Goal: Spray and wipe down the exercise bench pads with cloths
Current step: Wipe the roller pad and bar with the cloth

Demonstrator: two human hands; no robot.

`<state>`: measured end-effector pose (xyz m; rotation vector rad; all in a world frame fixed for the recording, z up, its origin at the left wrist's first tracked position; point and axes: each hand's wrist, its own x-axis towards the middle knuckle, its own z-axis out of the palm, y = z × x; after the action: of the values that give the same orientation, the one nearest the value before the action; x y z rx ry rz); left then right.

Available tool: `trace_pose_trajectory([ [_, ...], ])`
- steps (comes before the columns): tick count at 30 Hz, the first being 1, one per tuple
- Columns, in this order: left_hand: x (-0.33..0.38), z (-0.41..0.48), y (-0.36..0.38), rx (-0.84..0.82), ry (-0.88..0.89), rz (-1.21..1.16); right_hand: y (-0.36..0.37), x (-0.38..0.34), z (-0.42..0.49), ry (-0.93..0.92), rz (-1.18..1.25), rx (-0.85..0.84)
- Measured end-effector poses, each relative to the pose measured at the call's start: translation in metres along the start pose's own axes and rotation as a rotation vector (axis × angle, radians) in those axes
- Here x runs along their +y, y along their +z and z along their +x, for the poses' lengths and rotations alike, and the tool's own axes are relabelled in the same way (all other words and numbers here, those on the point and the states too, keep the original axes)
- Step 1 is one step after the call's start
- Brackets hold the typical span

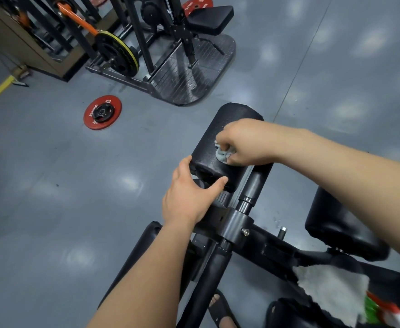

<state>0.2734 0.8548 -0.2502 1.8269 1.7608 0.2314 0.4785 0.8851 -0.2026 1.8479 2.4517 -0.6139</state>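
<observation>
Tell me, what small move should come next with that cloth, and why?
Probably slide the cloth along the pad toward its far end. The right hand presses the cloth near the pad's near end, the left hand grips that end steady, and the far stretch lies uncovered ahead.

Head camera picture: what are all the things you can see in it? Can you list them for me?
black cylindrical foam roller pad: one, black, centre
black padded cushions: two, black, right and lower left
black metal bench frame: one, black, under the pads
small crumpled pale cloth: one, whitish blue, on the roller pad
white fluffy cloth: one, white, lower right on the bench
red round weight plates: two, red, floor at left and top edge
yellow-rimmed black barbell plate: one, black, top left
glossy grey floor: one, grey, all around
black sandal: one, black, bottom
left hand: one, holds the roller pad's near end
right hand: one, grips the pale cloth
</observation>
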Motion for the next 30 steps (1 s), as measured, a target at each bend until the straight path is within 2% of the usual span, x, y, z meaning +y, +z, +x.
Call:
trace_pose_trajectory([
  [2,0.000,0.000,0.000,0.001,-0.001,-0.003,-0.009,0.007,-0.003,0.043,-0.021,-0.054],
  [5,-0.001,0.001,0.001,0.015,-0.008,-0.008,-0.015,0.012,-0.004,0.129,-0.136,0.016],
  [8,-0.002,0.004,0.002,0.006,-0.019,-0.032,-0.002,-0.003,-0.004,0.082,-0.145,0.042],
  [12,-0.002,0.005,0.002,0.015,-0.024,-0.032,0.005,-0.015,-0.006,0.009,-0.113,-0.050],
  [18,0.000,0.005,0.000,0.008,-0.040,-0.029,0.001,-0.004,-0.004,0.118,-0.108,0.066],
  [23,-0.002,0.004,0.000,0.011,-0.038,-0.022,0.011,-0.029,-0.009,0.028,-0.083,-0.042],
  [28,-0.001,0.004,-0.001,0.014,-0.048,-0.042,0.000,-0.009,-0.002,0.134,-0.005,0.138],
  [30,-0.001,0.003,-0.001,0.018,-0.038,-0.040,0.002,-0.017,-0.003,0.080,0.031,0.114],
])
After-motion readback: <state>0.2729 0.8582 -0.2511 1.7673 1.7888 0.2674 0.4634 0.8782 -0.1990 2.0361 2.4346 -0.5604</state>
